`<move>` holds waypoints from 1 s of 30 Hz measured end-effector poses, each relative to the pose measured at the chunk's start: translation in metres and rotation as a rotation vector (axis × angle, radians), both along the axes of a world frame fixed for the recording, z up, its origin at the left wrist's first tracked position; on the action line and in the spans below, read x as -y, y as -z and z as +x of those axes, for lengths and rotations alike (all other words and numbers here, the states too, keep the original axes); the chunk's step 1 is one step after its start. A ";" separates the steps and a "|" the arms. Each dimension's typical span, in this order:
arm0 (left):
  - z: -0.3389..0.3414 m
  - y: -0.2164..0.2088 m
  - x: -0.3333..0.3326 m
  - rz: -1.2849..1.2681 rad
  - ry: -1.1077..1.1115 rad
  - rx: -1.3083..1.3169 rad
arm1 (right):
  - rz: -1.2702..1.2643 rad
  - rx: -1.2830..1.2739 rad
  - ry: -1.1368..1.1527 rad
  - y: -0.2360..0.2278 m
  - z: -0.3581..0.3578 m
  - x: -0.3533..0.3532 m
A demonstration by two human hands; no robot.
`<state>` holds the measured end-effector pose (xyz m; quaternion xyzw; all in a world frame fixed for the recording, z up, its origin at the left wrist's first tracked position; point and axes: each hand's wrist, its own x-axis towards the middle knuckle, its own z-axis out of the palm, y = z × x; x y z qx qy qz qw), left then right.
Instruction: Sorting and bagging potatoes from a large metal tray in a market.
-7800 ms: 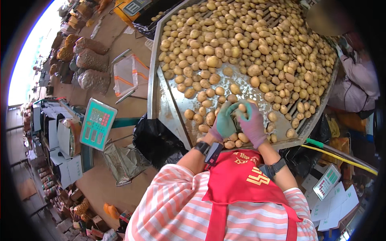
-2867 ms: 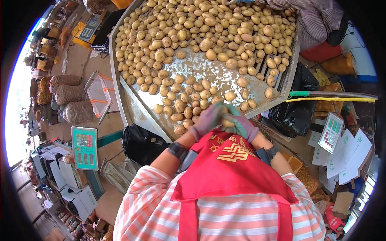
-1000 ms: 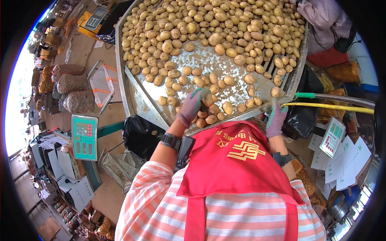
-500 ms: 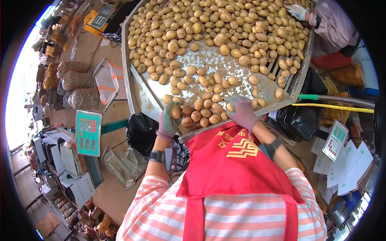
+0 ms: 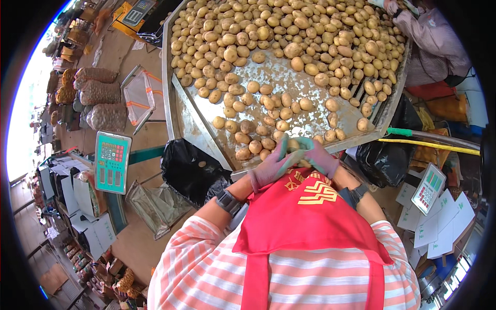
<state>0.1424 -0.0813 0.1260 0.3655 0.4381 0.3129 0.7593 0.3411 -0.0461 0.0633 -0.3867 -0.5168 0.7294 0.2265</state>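
Observation:
Both my hands wear dusty purple-and-green gloves and meet at the near edge of the metal sorting table [image 5: 209, 126]. My left hand [image 5: 271, 166] is cupped, its fingers against the right hand. My right hand [image 5: 319, 156] curls in from the other side. A potato [image 5: 293, 144] shows between them, partly covered by the fingers; whatever else lies within their grip is hidden. Loose potatoes [image 5: 254, 146] lie just beyond and left of my hands. Farther back a dense heap of potatoes [image 5: 289, 31] covers the table.
An open black plastic bag [image 5: 188, 170] hangs at the table's left corner; another black bag [image 5: 385, 160] is at the right. Green-faced scales [image 5: 112, 163] stand left. A yellow hose [image 5: 431, 146] runs off right. Across the table, another person's sleeve [image 5: 434, 39] reaches in.
My left hand has swung right from the table's left corner to meet my right hand, which stays near its place. The other person's gloved hand has drawn back toward the upper right edge.

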 end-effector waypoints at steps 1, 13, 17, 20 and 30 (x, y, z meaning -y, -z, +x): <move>-0.004 0.001 -0.001 0.139 0.067 -0.077 | -0.174 0.007 -0.048 -0.017 0.012 -0.004; -0.060 0.053 -0.002 0.599 0.545 -1.463 | -0.707 -0.723 1.272 -0.044 0.252 0.056; -0.063 0.063 -0.022 0.429 0.433 -1.340 | -0.609 -0.866 1.490 -0.044 0.260 0.045; -0.057 0.056 -0.028 0.325 0.169 -1.027 | -0.479 -0.382 1.239 -0.050 0.205 0.039; -0.010 0.022 -0.032 0.472 0.348 -0.378 | -0.389 0.004 0.163 -0.049 0.004 0.006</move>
